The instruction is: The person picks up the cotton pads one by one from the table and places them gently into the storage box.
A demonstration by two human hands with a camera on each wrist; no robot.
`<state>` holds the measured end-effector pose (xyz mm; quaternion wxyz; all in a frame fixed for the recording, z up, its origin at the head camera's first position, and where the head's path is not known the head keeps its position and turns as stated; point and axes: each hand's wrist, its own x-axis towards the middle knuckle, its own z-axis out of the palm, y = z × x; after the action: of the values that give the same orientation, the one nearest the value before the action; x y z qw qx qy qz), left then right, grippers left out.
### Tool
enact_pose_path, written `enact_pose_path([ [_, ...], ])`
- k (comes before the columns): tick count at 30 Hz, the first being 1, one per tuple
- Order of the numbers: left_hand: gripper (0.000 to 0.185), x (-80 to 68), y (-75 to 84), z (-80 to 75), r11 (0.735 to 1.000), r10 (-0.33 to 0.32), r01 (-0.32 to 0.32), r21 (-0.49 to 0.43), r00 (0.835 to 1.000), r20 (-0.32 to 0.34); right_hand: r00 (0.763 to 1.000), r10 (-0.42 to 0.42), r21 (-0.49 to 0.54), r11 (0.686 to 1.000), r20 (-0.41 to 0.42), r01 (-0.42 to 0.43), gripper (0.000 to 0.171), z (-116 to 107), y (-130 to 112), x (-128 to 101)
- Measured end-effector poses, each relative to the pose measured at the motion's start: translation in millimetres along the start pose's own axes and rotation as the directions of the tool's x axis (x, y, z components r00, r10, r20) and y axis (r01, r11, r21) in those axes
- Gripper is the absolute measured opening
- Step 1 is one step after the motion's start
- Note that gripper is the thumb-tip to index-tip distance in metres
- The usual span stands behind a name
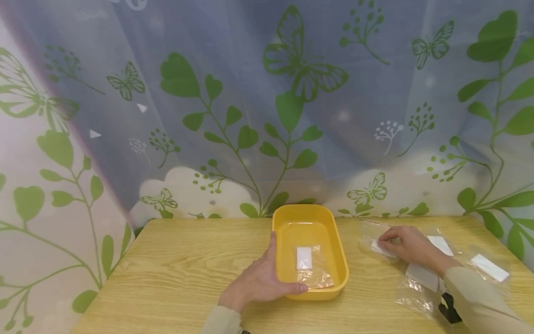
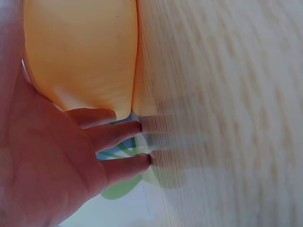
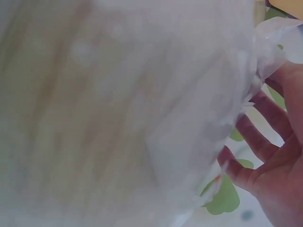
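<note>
A yellow plastic box (image 1: 341, 260) stands on the table, and inside it lies a clear plastic bag (image 1: 317, 266) with a white label. At the box's near left corner is my left hand (image 1: 260, 278), its thumb along the near rim and its fingers against the left wall. In the left wrist view the left hand (image 2: 57, 156) has nearly straight fingers, with tips down at the tabletop. To the right, my right hand (image 1: 410, 246) pinches a clear plastic bag (image 1: 367, 229) with a white label between thumb and forefinger. Crinkled clear film (image 3: 270, 42) meets those fingers in the right wrist view.
More clear bags with white labels lie at the table's right, one label (image 1: 490, 267) near the edge and another bag (image 1: 413, 297) under the right forearm. Behind the wooden table (image 1: 175, 260) hangs a curtain (image 1: 233, 116) printed with leaves and butterflies.
</note>
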<state>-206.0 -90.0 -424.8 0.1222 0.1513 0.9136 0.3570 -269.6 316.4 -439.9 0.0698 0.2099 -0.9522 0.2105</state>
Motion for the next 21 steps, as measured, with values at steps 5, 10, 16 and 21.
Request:
enact_pose_path([
  [5,0.144,-0.4,0.3,0.3,1.000,-0.015,0.015,0.011,1.000,0.003,0.999,-0.002,-0.016,1.000,-0.036,0.002,0.008,2.1,1.2,-0.5],
  [10,0.144,0.2,-0.2,0.8,1.000,-0.017,0.017,0.014,1.000,-0.001,0.994,-0.059,-0.028,0.998,-0.089,0.057,0.009,3.0,1.6,-1.8],
  [16,0.144,-0.1,0.2,0.9,1.000,-0.020,0.020,0.013,1.000,0.002,0.980,-0.139,-0.052,0.990,-0.144,0.133,0.012,2.9,1.1,-4.4],
  [21,0.143,-0.5,0.5,0.1,1.000,-0.019,0.019,0.011,1.000,0.007,0.957,-0.202,-0.070,0.979,-0.209,0.191,0.017,5.0,-0.6,-5.4],
])
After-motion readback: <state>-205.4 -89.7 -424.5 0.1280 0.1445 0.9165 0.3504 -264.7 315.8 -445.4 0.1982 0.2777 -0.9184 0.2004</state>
